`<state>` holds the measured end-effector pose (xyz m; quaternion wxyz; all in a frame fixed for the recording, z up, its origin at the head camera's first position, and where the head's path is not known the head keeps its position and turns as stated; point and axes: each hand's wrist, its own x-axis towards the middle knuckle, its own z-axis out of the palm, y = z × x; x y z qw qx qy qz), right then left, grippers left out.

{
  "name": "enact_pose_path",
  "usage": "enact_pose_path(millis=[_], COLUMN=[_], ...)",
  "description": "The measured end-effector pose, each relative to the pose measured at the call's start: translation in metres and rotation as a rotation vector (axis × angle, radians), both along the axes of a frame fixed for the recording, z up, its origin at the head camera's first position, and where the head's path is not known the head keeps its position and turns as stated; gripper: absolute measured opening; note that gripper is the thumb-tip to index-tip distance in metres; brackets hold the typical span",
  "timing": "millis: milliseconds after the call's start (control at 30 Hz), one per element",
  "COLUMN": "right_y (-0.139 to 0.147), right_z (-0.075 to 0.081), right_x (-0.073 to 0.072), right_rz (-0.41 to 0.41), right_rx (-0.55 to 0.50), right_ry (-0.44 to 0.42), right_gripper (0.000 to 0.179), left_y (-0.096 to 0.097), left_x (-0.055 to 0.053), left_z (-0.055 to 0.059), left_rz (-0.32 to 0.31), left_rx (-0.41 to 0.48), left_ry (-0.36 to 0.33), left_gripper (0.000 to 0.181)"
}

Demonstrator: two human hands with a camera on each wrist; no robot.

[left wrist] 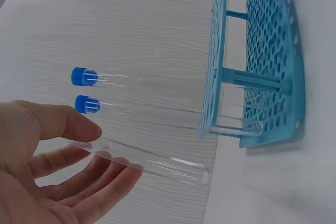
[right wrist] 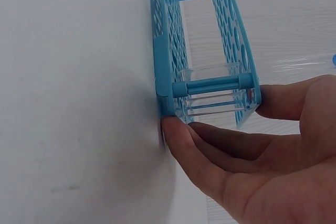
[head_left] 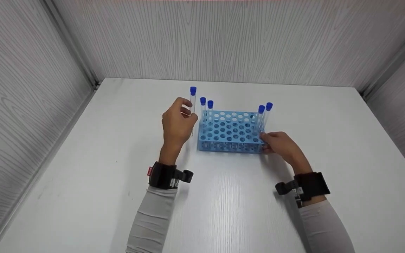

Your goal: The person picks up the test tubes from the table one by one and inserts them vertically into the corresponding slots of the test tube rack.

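My left hand pinches a clear test tube with a blue cap between thumb and fingers, upright just left of the blue test tube rack. Its lower end hangs apart from the rack in the left wrist view. Two capped tubes stand in the rack's left end and two more in its right end. My right hand grips the rack's near right corner, thumb on the upper plate and fingers low at the base, as the right wrist view shows.
The rack stands on a white table. Wood-grain panels enclose it at the back, left and right. Black camera straps sit on both wrists. Rows of round holes fill the rack's upper plate.
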<state>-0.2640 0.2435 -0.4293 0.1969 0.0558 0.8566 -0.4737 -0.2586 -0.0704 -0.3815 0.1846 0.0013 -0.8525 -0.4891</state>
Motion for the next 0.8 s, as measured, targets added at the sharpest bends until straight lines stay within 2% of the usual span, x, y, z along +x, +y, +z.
enact_pose_path(millis=[267, 800], right_y=[0.0011, 0.0008], right_z=[-0.0008, 0.0001], right_x=[-0.0004, 0.0000], right_rz=[0.001, -0.002], right_rx=[0.011, 0.022], right_ry=[-0.004, 0.001], right_gripper=[0.062, 0.061], left_y=[0.0038, 0.0107], left_x=[0.0025, 0.0027], left_z=[0.0037, 0.0017], left_rz=[-0.016, -0.039], left_rx=[0.051, 0.055], left_ry=[0.063, 0.105], left_gripper=[0.023, 0.022])
